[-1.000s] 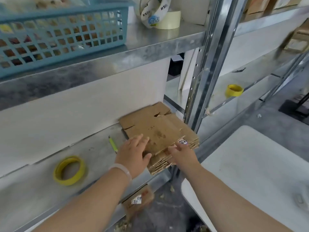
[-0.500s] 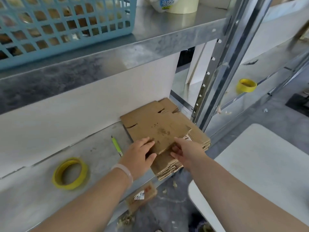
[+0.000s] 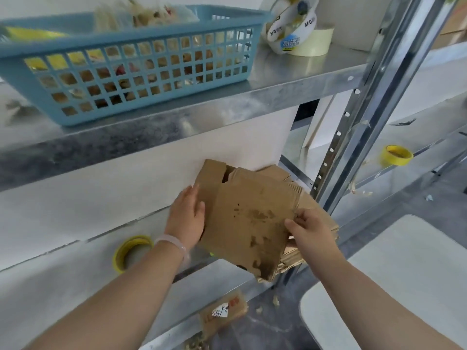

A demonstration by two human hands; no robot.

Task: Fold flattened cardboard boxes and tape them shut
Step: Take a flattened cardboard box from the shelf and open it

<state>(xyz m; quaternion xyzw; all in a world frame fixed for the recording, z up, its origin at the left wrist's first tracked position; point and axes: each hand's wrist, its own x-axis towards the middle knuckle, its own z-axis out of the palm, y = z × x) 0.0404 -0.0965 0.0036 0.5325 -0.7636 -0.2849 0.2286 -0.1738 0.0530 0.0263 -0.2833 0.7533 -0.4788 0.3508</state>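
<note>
We hold one stained flattened box (image 3: 247,223) tilted above the stack of flattened boxes (image 3: 293,258) on the lower shelf (image 3: 63,286). Our left hand (image 3: 187,218) clasps its left edge, thumb on top and fingers straight. Our right hand (image 3: 310,231) pinches its right edge. The upper shelf (image 3: 227,114) with a blue basket (image 3: 126,72) hangs overhead. A metal upright (image 3: 353,127) stands just right of the box, and a yellow tape roll (image 3: 120,256) lies to its left. Open room lies toward the white tabletop (image 3: 404,274).
</note>
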